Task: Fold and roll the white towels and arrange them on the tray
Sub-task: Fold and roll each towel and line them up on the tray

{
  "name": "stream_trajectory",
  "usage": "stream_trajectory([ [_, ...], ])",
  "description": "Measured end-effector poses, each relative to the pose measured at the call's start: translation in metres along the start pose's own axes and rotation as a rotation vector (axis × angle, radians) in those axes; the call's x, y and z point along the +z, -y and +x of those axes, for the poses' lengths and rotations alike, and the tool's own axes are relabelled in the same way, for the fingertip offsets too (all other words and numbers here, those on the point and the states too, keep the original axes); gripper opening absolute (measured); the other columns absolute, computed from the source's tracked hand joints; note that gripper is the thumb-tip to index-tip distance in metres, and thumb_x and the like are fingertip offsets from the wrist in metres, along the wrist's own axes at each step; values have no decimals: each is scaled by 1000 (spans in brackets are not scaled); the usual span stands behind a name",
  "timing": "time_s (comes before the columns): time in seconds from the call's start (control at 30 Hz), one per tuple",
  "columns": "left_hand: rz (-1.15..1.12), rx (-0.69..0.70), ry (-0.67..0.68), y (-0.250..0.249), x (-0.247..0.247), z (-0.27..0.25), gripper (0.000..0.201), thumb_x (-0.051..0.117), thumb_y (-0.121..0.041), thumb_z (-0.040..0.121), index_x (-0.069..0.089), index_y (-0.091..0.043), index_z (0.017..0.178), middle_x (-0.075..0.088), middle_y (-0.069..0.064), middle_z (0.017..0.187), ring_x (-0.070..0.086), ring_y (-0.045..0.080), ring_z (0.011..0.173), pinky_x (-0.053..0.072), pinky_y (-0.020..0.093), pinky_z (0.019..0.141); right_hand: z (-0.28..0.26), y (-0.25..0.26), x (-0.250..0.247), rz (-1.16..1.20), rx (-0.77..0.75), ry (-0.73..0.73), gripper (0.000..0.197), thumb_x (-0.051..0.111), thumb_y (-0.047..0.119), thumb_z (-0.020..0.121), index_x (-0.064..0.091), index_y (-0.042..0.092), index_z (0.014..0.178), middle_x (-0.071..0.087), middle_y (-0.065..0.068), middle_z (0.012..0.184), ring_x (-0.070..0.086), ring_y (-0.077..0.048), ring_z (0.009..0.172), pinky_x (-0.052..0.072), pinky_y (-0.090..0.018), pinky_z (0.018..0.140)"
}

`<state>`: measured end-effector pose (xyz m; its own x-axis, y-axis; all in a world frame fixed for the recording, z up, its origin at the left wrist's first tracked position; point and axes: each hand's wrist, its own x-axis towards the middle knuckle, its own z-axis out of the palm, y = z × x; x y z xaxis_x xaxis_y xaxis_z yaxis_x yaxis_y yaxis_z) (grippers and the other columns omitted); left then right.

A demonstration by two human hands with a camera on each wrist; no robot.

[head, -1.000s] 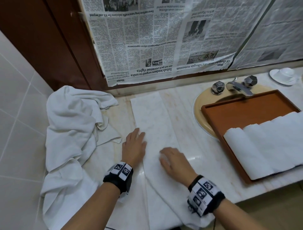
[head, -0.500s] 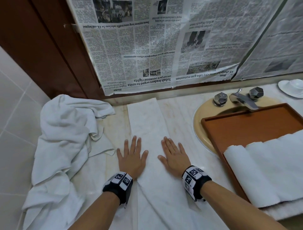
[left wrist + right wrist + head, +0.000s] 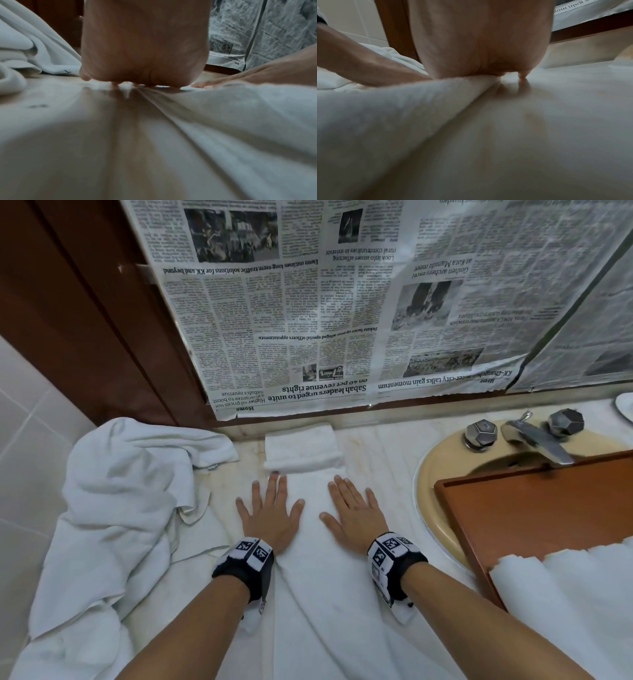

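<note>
A long folded white towel strip [image 3: 315, 577] lies on the marble counter [image 3: 376, 453], running from the near edge toward the wall. Its far end [image 3: 303, 453] is doubled up into a low fold. Both hands lie flat on the strip, fingers straight and spread: my left hand [image 3: 270, 508] on its left edge, my right hand [image 3: 352, 508] on its right edge. The left wrist view shows the left palm [image 3: 144, 54] pressed down; the right wrist view shows the right palm [image 3: 481, 40] on the towel [image 3: 402, 108]. Rolled towels [image 3: 565, 594] lie in the brown tray [image 3: 548, 508].
A heap of unfolded white towels [image 3: 120, 508] fills the counter's left side against the tiled wall. The tray rests over a beige sink [image 3: 431, 474] with a metal tap [image 3: 537, 440]. Newspaper [image 3: 342, 302] covers the wall behind. A white dish [image 3: 625, 405] sits far right.
Both hands went from one flat and one curled to both flat, then slid away from me along the strip. The strip's far end, flat before, now lies doubled up near the wall.
</note>
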<state>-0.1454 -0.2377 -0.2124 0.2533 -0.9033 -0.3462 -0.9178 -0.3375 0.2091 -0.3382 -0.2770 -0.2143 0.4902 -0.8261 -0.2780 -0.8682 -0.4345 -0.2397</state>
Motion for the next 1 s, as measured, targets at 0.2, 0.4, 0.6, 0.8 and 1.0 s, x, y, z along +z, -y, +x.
stream_trajectory([
  [0.2,-96,32,-18,-3,-4,-7,63,18,-56,103,-4,-35,158,-16,-17,164,-13,24,153,-3,61,119,27,-2,-10,17,21,33,73,18,60,101,-7,22,158,-17,7,163,-13,-9,150,-6,-44,121],
  [0.4,-79,88,7,11,20,-80,59,8,-59,100,-5,-45,156,-15,-23,163,-15,23,152,-3,60,119,-39,5,-3,26,-43,8,84,-3,64,85,4,22,158,-7,8,165,-4,-13,152,0,-46,122],
  [0.6,-42,94,4,20,24,-94,56,15,-57,103,-7,-51,154,-16,-27,161,-18,22,152,-7,60,118,-84,8,20,-53,-88,64,81,-12,64,87,-5,24,157,-22,15,156,-18,-3,144,-8,-45,119],
  [0.8,-24,67,24,16,15,-70,57,12,-63,100,-8,-53,153,-17,-27,161,-18,25,152,-10,62,116,-54,-1,7,-117,-90,99,68,5,57,99,-13,24,156,-23,12,159,-15,-7,149,-12,-43,119],
  [1.0,-61,62,37,10,-6,-58,53,19,-56,103,15,-46,155,1,-18,165,-6,26,153,-2,60,118,-50,2,-13,-28,-41,138,66,26,46,105,1,16,158,-8,4,165,-2,-13,152,2,-40,122],
])
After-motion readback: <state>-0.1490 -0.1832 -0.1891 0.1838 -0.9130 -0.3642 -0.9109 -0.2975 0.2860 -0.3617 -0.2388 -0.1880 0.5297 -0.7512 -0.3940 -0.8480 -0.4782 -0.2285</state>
